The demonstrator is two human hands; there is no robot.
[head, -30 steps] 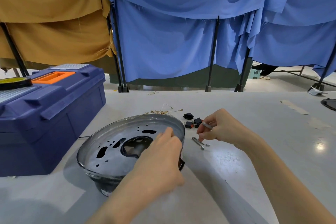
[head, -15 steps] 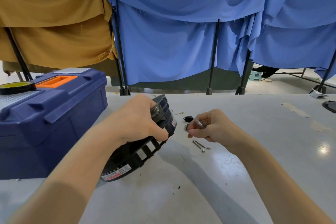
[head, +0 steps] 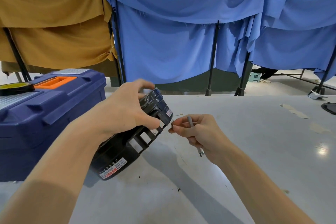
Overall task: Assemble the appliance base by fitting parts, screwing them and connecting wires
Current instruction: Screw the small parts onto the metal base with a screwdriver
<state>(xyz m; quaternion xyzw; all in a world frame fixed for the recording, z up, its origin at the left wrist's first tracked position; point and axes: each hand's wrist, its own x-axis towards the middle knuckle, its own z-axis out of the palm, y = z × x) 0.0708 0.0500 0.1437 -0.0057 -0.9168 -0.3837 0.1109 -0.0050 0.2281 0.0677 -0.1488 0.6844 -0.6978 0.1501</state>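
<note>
Since only the head view shows this moment, everything here comes from it. The job looks like it is near the start. The black base (head: 127, 149) sits a little left of the middle of the frame. It is tipped up on its edge, with its low side on the grey table (head: 236, 151). I see no wires joined to it and no screws put in on the side that shows. So I think the fitting, the screwing and the wires are all left to do.

The left hand (head: 123, 112) reaches in from the lower left. Its fingers curl over the top of the base and its thumb presses the slotted rim, so it grips the base tight. The right hand (head: 201, 132) comes in from the lower right, just beside that rim. It holds a thin grey metal pin (head: 189, 121) in its curled fingers. Its fingertips pinch something tiny and dark, but I cannot tell what it is.

A blue toolbox (head: 54, 111) stands at the left.
</note>
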